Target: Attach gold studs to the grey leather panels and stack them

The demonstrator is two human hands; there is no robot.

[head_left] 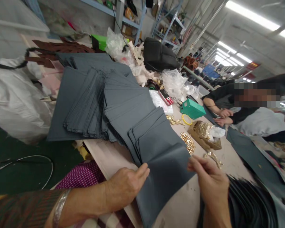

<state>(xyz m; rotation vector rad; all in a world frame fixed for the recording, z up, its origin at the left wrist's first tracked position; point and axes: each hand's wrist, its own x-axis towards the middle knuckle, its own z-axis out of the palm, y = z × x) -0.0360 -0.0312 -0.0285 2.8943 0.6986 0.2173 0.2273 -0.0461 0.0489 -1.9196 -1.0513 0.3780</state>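
Observation:
A dark grey leather-like panel (167,180) is bent upward between my two hands at the table's front edge. At its left edge my left hand (127,185) has its fingers closed together on it; the thumb is mostly hidden. My right hand (211,177) pinches its right corner. Beyond my hands, several similar grey panels (130,107) lie fanned over one another. To the left, a thick stack of grey pieces (85,101) spreads across the table. A bundle of dark strips or panels (249,202) stands beside my right wrist.
Gold-coloured metal pieces (187,142), a cardboard box (201,136), a yellow ring (186,119), a green box (192,108) and a red phone (166,97) lie behind the panels. A co-worker's hands (224,117) are across the table. White plastic sacking (16,101) hangs at left.

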